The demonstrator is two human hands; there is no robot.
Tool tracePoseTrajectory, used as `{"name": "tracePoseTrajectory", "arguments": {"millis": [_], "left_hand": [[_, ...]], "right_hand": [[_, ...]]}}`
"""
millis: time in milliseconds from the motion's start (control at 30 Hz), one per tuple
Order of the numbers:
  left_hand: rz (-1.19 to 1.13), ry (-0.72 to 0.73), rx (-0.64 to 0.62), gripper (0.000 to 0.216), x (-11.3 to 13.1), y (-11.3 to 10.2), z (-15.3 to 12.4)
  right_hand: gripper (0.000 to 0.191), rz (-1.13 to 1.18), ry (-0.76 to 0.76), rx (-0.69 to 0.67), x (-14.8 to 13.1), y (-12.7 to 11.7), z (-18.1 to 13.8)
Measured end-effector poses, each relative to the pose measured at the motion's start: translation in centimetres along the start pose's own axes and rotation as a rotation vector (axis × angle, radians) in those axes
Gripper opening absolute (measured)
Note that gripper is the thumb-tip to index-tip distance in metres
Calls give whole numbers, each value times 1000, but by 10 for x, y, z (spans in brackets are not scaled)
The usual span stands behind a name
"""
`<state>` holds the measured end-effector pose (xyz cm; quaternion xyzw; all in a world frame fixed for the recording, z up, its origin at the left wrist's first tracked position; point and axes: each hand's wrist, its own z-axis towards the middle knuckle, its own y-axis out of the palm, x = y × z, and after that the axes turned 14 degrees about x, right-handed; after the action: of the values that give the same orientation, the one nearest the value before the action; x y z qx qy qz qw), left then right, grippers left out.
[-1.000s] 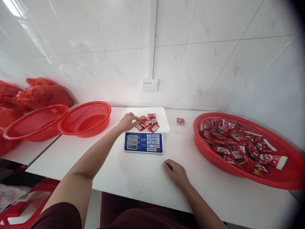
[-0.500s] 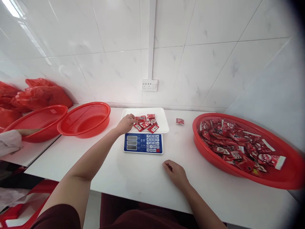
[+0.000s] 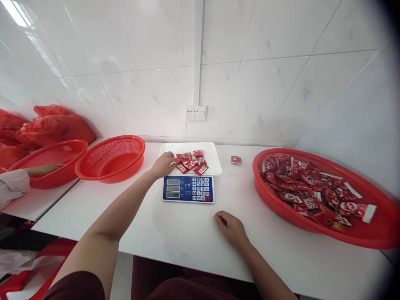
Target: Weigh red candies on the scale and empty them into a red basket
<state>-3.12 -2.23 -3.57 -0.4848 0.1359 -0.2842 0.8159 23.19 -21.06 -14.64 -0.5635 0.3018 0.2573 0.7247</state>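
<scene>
My left hand (image 3: 165,164) hovers over the left part of the scale's white tray (image 3: 212,157), its fingers bent and a little apart. Just right of its fingertips lies a small pile of red packets (image 3: 192,163); I make out nothing in the hand. The tray tops a digital scale (image 3: 188,188) with a blue keypad panel and three displays, whose digits are too faint to read surely. My right hand (image 3: 231,228) rests loosely curled on the white table, in front of the scale and to its right, with nothing seen in it.
A single red packet (image 3: 236,159) lies right of the tray. At the right stands a large red basket (image 3: 262,193) of red packets. Left are a red basket (image 3: 109,177), another red basket (image 3: 75,146) with a co-worker's hand (image 3: 45,170) in it, and red plastic bags (image 3: 59,127).
My left hand has drawn slightly left, away from the packets it was touching. The right hand stays put. The co-worker's hand has shifted further into view over the far-left basket.
</scene>
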Motion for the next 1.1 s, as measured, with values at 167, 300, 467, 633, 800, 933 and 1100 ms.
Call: {"name": "tracePoseTrajectory", "arguments": {"millis": [167, 300, 467, 633, 800, 933, 1100], "left_hand": [[-92, 74, -89, 33, 13, -8, 6], [-49, 105, -198, 41, 18, -12, 17], [-12, 162, -239, 39, 20, -12, 28], [23, 178, -272, 38, 23, -14, 30], [55, 187, -302, 40, 23, -17, 30], [40, 168, -322, 40, 19, -18, 29], [-9, 118, -352, 47, 14, -15, 27]], "right_hand": [[29, 10, 12, -14, 1, -1, 0], [28, 21, 7, -8, 2, -1, 0], [26, 16, 9, -6, 3, 0, 0], [26, 19, 25, -17, 2, -1, -1], [26, 29, 20, -20, 1, -2, -1], [26, 21, 10, -8, 1, -1, 0], [28, 16, -3, -4, 2, -1, 0]]}}
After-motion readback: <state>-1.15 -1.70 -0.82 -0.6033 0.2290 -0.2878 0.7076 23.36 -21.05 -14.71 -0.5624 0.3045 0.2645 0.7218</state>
